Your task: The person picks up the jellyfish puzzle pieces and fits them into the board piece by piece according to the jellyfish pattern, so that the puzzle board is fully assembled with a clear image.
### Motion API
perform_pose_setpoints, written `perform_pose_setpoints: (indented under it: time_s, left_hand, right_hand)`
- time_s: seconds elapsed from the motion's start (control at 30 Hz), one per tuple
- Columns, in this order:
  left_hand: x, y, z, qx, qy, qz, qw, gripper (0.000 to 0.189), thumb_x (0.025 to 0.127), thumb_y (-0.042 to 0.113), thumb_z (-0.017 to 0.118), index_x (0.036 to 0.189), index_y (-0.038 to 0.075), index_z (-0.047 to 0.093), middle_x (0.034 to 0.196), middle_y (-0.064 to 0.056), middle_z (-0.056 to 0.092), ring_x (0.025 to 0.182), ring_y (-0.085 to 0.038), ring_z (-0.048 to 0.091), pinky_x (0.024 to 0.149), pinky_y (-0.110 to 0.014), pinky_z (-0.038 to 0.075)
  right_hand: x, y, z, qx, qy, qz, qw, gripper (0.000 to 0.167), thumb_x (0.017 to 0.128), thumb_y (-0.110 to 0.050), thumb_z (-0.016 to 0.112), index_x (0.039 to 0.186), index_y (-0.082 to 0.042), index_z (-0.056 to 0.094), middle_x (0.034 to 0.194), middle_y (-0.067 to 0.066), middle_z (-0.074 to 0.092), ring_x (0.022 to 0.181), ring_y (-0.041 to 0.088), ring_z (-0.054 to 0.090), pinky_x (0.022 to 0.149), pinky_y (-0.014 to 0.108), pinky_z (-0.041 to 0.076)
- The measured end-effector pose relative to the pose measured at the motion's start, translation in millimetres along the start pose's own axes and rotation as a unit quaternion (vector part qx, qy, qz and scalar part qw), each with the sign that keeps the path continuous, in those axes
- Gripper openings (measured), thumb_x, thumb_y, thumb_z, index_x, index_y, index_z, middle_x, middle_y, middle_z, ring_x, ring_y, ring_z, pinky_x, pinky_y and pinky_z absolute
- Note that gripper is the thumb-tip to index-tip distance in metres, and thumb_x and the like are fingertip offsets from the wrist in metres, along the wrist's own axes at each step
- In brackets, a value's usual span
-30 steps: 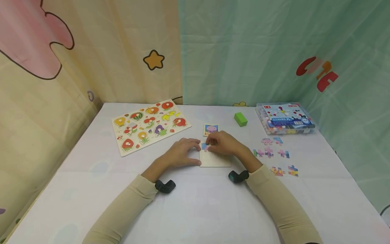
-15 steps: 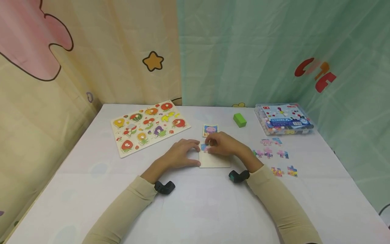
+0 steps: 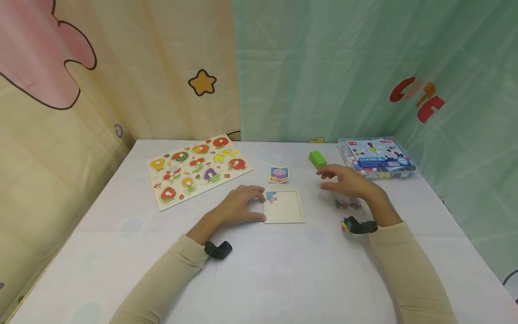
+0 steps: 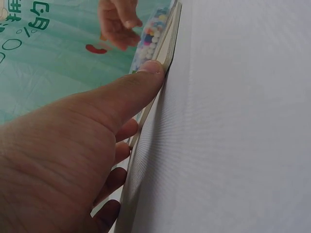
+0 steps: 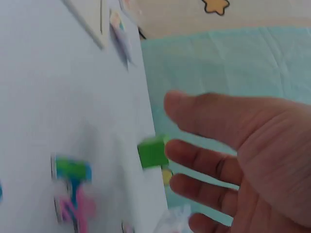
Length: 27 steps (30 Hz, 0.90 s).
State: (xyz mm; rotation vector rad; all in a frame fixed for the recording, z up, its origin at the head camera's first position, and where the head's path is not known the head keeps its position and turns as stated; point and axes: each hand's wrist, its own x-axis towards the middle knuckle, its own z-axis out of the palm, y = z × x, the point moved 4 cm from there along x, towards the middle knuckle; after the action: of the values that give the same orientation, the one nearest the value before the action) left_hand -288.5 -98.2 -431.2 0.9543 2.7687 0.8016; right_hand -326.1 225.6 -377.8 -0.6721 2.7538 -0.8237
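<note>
A pale wooden puzzle tray (image 3: pixel 285 211) lies flat at mid-table, with one blue and pink piece (image 3: pixel 271 196) seated in its top left corner. My left hand (image 3: pixel 259 203) rests on the table at the tray's left side. Its thumb (image 4: pixel 150 73) presses against the tray's edge (image 4: pixel 167 48). Off to the right, my right hand (image 3: pixel 329 178) hovers open and holds nothing. It is just above several loose pink and blue puzzle pieces (image 3: pixel 348 203). The right wrist view shows the relaxed fingers (image 5: pixel 194 155), with blurred pieces (image 5: pixel 73 189) below them.
A small picture card (image 3: pixel 279 174) lies behind the tray. A green block (image 3: pixel 317 159) and a clear box of beads (image 3: pixel 376 157) sit at the back right. A fruit peg board (image 3: pixel 198 168) is at the back left. Curtains close off the table's far and side edges.
My right hand has let go of the piece in the tray's corner and moved right, over the loose pieces. The left hand has stayed at the tray.
</note>
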Motion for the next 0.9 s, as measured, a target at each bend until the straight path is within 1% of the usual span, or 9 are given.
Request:
perform_pose_setpoints:
  time_s: [0.1, 0.17, 0.23, 0.3, 0.37, 0.43, 0.6, 0.9]
  left_hand:
    - [0.3, -0.6, 1.0, 0.0, 0.001, 0.002, 1.0, 0.045, 0.082, 0.049, 0.082, 0.116, 0.022, 0.067, 0.149, 0.0, 0.051, 0.135, -0.025, 0.044, 0.107, -0.051, 0.034]
    - [0.4, -0.6, 1.3, -0.001, 0.002, 0.006, 1.0, 0.045, 0.083, 0.05, 0.081, 0.116, 0.022, 0.068, 0.149, 0.0, 0.051, 0.135, -0.025, 0.044, 0.107, -0.051, 0.034]
    - [0.3, -0.4, 1.0, -0.001, 0.003, 0.008, 1.0, 0.045, 0.083, 0.05, 0.081, 0.116, 0.022, 0.068, 0.149, 0.0, 0.051, 0.135, -0.025, 0.044, 0.107, -0.051, 0.035]
    - [0.1, 0.0, -0.5, 0.001, 0.005, 0.008, 1.0, 0.046, 0.083, 0.05, 0.081, 0.116, 0.022, 0.068, 0.149, -0.001, 0.052, 0.134, -0.026, 0.044, 0.106, -0.051, 0.035]
    - [0.1, 0.2, -2.0, 0.003, 0.007, 0.007, 0.9999, 0.045, 0.083, 0.05, 0.081, 0.116, 0.022, 0.068, 0.148, 0.0, 0.052, 0.134, -0.026, 0.044, 0.106, -0.052, 0.035]
    - [0.1, 0.0, -3.2, 0.002, 0.007, 0.004, 1.0, 0.046, 0.082, 0.05, 0.082, 0.116, 0.022, 0.068, 0.149, 0.0, 0.052, 0.134, -0.025, 0.044, 0.106, -0.051, 0.035]
    - [1.2, -0.6, -3.0, -0.002, 0.001, 0.003, 1.0, 0.046, 0.083, 0.05, 0.081, 0.116, 0.022, 0.067, 0.149, 0.001, 0.051, 0.134, -0.024, 0.043, 0.107, -0.05, 0.035]
    - [1.3, -1.7, -0.3, 0.001, -0.001, 0.001, 1.0, 0.046, 0.083, 0.051, 0.081, 0.116, 0.022, 0.068, 0.149, 0.0, 0.051, 0.134, -0.025, 0.043, 0.106, -0.051, 0.035]
  right_hand:
    - [-26.4, 29.4, -17.3, -0.027, 0.013, 0.055, 0.998, 0.041, 0.099, -0.018, 0.067, 0.134, 0.0, 0.058, 0.131, 0.024, 0.059, 0.123, 0.043, 0.051, 0.1, 0.064, 0.039]
    - [-40.8, 46.6, -25.3, -0.05, 0.02, 0.083, 0.9951, 0.041, 0.098, -0.018, 0.067, 0.134, 0.001, 0.059, 0.135, 0.027, 0.056, 0.127, 0.047, 0.047, 0.101, 0.068, 0.033]
    - [-49.7, 59.5, -29.6, -0.06, 0.027, 0.102, 0.9926, 0.041, 0.098, -0.019, 0.067, 0.134, -0.001, 0.06, 0.141, 0.027, 0.053, 0.133, 0.05, 0.041, 0.1, 0.073, 0.025]
    - [-53.7, 67.6, -31.7, -0.068, 0.031, 0.106, 0.9916, 0.041, 0.097, -0.021, 0.068, 0.134, -0.003, 0.061, 0.146, 0.026, 0.049, 0.139, 0.052, 0.032, 0.097, 0.076, 0.018]
    - [-54.3, 72.9, -31.3, -0.069, 0.036, 0.106, 0.9913, 0.042, 0.097, -0.022, 0.069, 0.135, -0.005, 0.061, 0.15, 0.025, 0.045, 0.142, 0.053, 0.026, 0.094, 0.076, 0.016]
    - [-54.3, 76.8, -30.6, -0.071, 0.036, 0.11, 0.9908, 0.046, 0.096, -0.024, 0.07, 0.136, -0.005, 0.06, 0.152, 0.027, 0.041, 0.142, 0.055, 0.023, 0.09, 0.076, 0.016]
    - [-55.2, 84.2, -26.1, -0.069, 0.036, 0.113, 0.9906, 0.046, 0.095, -0.024, 0.07, 0.135, -0.003, 0.061, 0.153, 0.033, 0.034, 0.138, 0.058, 0.026, 0.085, 0.071, 0.018]
    - [-55.7, 84.3, -21.0, -0.073, 0.052, 0.1, 0.991, 0.037, 0.097, -0.023, 0.069, 0.128, -0.005, 0.065, 0.149, 0.031, 0.04, 0.135, 0.058, 0.031, 0.085, 0.072, 0.017]
